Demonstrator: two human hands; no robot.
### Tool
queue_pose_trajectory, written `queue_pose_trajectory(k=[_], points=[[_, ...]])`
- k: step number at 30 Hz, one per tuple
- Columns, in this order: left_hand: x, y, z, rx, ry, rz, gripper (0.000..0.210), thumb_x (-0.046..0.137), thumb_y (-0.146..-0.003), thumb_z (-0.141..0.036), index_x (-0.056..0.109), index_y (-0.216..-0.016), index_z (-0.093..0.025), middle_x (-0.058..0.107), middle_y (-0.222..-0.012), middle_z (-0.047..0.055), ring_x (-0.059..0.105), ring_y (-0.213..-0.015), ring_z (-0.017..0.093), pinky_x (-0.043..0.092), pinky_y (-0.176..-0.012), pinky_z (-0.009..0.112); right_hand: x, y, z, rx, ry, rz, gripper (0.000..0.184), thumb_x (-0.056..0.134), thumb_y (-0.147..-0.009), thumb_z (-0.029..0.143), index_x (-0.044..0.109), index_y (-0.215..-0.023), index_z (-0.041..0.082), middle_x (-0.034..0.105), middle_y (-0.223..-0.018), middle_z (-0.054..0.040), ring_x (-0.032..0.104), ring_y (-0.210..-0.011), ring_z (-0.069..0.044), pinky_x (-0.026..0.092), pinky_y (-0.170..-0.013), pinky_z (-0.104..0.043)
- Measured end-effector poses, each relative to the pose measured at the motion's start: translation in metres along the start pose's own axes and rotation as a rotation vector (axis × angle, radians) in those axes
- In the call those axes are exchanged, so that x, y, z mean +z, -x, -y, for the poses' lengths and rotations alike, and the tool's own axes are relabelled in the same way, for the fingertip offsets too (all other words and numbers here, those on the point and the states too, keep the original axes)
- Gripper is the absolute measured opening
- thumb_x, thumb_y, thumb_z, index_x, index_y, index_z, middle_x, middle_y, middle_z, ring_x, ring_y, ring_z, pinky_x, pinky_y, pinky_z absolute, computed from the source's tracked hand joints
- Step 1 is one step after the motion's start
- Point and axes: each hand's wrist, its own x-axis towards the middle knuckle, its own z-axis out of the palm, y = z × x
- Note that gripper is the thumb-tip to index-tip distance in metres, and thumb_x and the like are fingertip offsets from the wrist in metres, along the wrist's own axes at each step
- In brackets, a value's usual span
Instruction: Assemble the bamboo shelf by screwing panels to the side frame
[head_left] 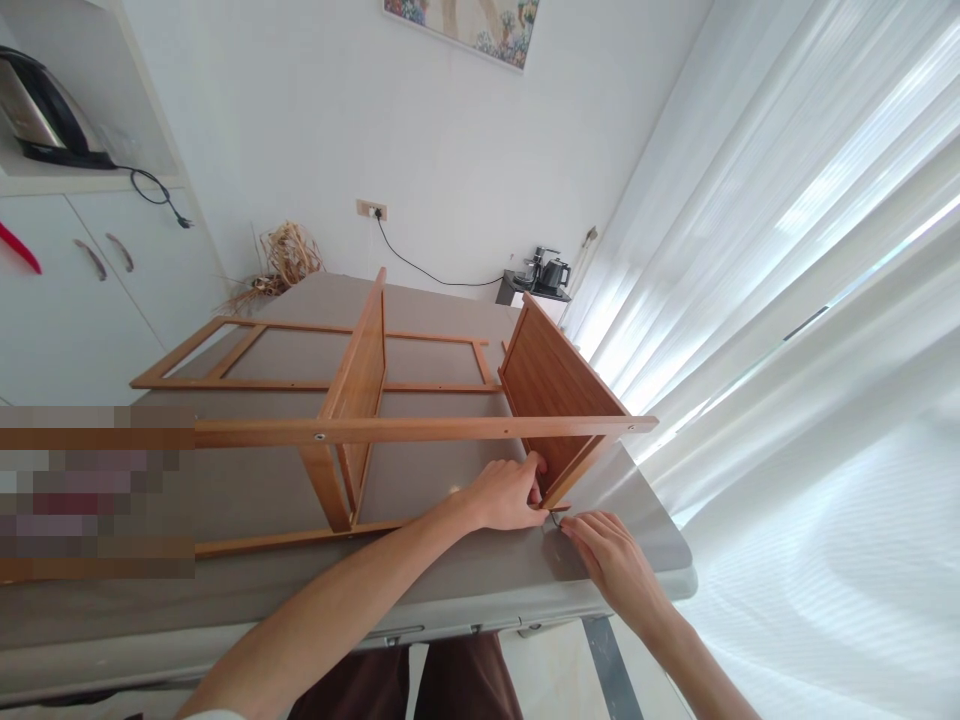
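Wooden shelf frame (390,400) lies on its side across the tabletop (465,570), lower end at the right front corner. Left hand (506,495) grip clenched on the frame's lower rail end. Right hand (611,555) pinches a small metal tool (555,519), tip at that joint.

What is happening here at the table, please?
A person works on a wooden shelf frame lying on its side on a grey table. The left hand grips the lower corner of the frame's end panel. The right hand holds a small metal tool at that same corner.
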Motion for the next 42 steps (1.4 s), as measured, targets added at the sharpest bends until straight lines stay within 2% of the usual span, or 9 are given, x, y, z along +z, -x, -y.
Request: queue_pose_trajectory(k=[4,7,11,16,20,25,36,42], points=[[0.001,0.000,0.001,-0.003,-0.008,0.004,0.048,0.066,-0.076,-0.039,0.042,-0.114,-0.024,0.074,-0.091,-0.003,0.071,-0.085,0.023,0.047,-0.068,0.031,0.001,0.004,-0.001,0.031,-0.050,-0.003,0.021,0.039,-0.101,0.016,0.059,-0.106,0.022,0.067,-0.099,-0.0053,0.062,-0.091,-0.018,0.047,-0.083,-0.033],[0.000,0.000,0.001,-0.009,0.003,0.003,0.048,0.066,-0.076,-0.040,0.042,-0.114,-0.024,0.074,-0.090,-0.003,0.071,-0.084,0.023,0.047,-0.068,0.032,0.000,0.006,-0.002,0.015,-0.028,0.014,0.021,0.039,-0.101,0.016,0.059,-0.106,0.022,0.067,-0.097,-0.0048,0.062,-0.090,-0.018,0.046,-0.083,-0.034],[0.000,0.000,0.002,-0.001,0.013,0.008,0.047,0.066,-0.076,-0.039,0.043,-0.113,-0.024,0.074,-0.091,-0.003,0.070,-0.085,0.023,0.047,-0.068,0.032,-0.001,0.007,-0.006,-0.058,0.108,0.031,0.023,0.043,-0.097,0.011,0.059,-0.109,0.021,0.066,-0.094,-0.0051,0.061,-0.086,-0.019,0.046,-0.080,-0.034],[0.001,0.000,0.004,0.015,0.016,-0.001,0.047,0.066,-0.075,-0.039,0.043,-0.112,-0.024,0.074,-0.090,-0.004,0.070,-0.084,0.023,0.046,-0.067,0.032,-0.004,0.006,-0.005,-0.079,0.225,0.027,0.030,0.045,-0.092,0.003,0.058,-0.112,0.021,0.060,-0.098,-0.0068,0.056,-0.085,-0.020,0.046,-0.077,-0.034],[0.001,0.000,0.004,0.016,0.018,0.007,0.048,0.066,-0.075,-0.039,0.043,-0.114,-0.024,0.074,-0.091,-0.003,0.070,-0.086,0.024,0.047,-0.069,0.032,-0.007,0.002,0.000,-0.095,0.246,0.019,0.035,0.043,-0.090,0.000,0.058,-0.113,0.021,0.056,-0.098,-0.0074,0.052,-0.085,-0.020,0.045,-0.077,-0.035],[0.000,0.000,0.004,0.022,0.023,0.011,0.048,0.065,-0.075,-0.039,0.042,-0.114,-0.024,0.074,-0.093,-0.003,0.070,-0.087,0.023,0.047,-0.069,0.032,-0.006,-0.001,0.002,-0.101,0.260,0.025,0.031,0.042,-0.090,0.001,0.059,-0.108,0.020,0.055,-0.096,-0.0075,0.051,-0.084,-0.020,0.044,-0.075,-0.034],[-0.002,0.001,0.002,0.015,0.016,0.026,0.046,0.065,-0.075,-0.037,0.043,-0.113,-0.023,0.074,-0.093,-0.002,0.070,-0.087,0.023,0.046,-0.069,0.031,-0.005,-0.003,0.001,-0.093,0.295,0.026,0.031,0.045,-0.089,0.000,0.061,-0.107,0.020,0.056,-0.098,-0.0078,0.051,-0.085,-0.020,0.044,-0.076,-0.034],[-0.002,0.001,0.003,0.017,0.010,0.020,0.047,0.065,-0.075,-0.039,0.042,-0.113,-0.024,0.074,-0.093,-0.003,0.070,-0.085,0.022,0.046,-0.067,0.031,-0.008,-0.004,0.006,-0.146,0.330,0.009,0.038,0.041,-0.087,-0.004,0.061,-0.110,0.019,0.058,-0.098,-0.0081,0.053,-0.085,-0.019,0.045,-0.077,-0.035]])
